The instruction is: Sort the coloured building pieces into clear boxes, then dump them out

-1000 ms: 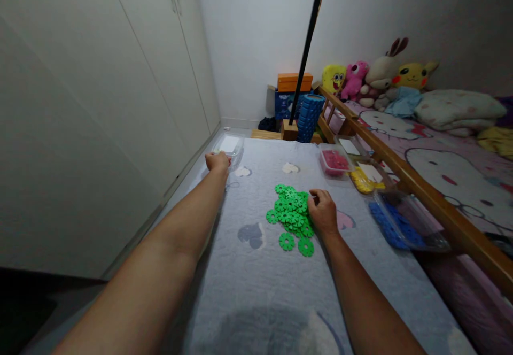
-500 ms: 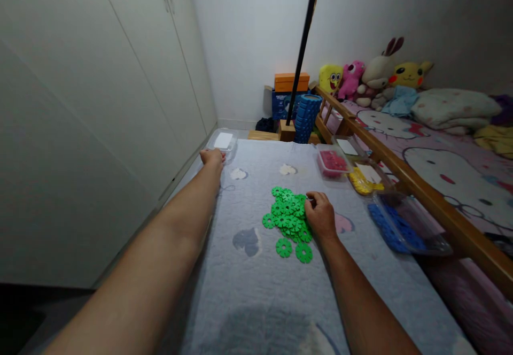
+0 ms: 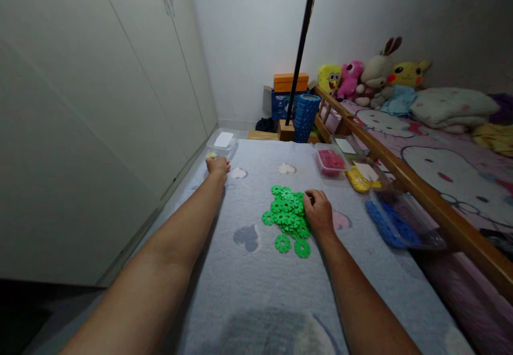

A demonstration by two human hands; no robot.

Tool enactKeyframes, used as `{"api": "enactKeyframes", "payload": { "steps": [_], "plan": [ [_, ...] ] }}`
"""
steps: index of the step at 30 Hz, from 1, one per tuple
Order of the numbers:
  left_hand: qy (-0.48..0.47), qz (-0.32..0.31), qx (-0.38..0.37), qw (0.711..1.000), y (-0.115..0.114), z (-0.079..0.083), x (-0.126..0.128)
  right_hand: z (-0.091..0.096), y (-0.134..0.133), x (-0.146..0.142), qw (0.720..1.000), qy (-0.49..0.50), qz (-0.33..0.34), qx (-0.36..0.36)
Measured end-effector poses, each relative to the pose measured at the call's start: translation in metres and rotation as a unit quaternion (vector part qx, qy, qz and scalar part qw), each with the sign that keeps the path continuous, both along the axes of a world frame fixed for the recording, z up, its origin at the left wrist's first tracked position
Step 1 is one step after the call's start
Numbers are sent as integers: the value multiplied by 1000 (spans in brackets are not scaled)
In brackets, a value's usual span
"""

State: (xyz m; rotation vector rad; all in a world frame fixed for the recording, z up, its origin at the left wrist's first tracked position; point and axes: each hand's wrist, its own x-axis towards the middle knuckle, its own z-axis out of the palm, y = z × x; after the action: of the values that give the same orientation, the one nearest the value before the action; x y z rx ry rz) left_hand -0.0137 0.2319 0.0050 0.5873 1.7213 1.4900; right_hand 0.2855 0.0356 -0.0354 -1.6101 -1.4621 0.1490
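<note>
A heap of green plastic notched discs (image 3: 287,211) lies on the bed-like cloth surface, with two discs apart at its near side. My right hand (image 3: 318,208) rests at the heap's right edge, fingers curled in and touching it; whatever they may pinch is hidden. Far to the left, my left hand (image 3: 217,165) is closed at the near side of a clear plastic box (image 3: 232,144) with a white label. A small pale-yellow patch (image 3: 211,155) shows just beyond its knuckles. What the left fingers hold, if anything, cannot be made out.
On the right stand clear boxes with pink pieces (image 3: 331,161), yellow pieces (image 3: 359,179) and blue pieces (image 3: 390,221). A wooden bed rail (image 3: 385,154) runs behind them. White cabinet doors (image 3: 120,103) border the left side. A black pole (image 3: 300,58) rises beyond the far edge.
My left hand has drawn back slightly toward me and right, uncovering the pale-yellow patch by the box. My right hand stays at the heap; the view has shifted a little.
</note>
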Motion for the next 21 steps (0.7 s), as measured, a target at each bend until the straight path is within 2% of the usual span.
{"api": "enactKeyframes", "payload": {
  "steps": [8,12,14,18,21],
  "plan": [
    [24,-142,16,989,-98,-14,57,0,1,1,1000,0,3,-1],
    [104,-328,79,936,-157,-20,83,0,1,-1,1000,4,-3,-2],
    [147,-383,99,906,-186,-24,92,1,0,-1,1000,4,-12,-3],
    [290,-436,147,839,-229,-31,103,11,-1,2,999,-23,-33,-15],
    [381,-422,163,806,-246,-33,107,34,-6,15,993,-92,-69,-25]
  ]
}}
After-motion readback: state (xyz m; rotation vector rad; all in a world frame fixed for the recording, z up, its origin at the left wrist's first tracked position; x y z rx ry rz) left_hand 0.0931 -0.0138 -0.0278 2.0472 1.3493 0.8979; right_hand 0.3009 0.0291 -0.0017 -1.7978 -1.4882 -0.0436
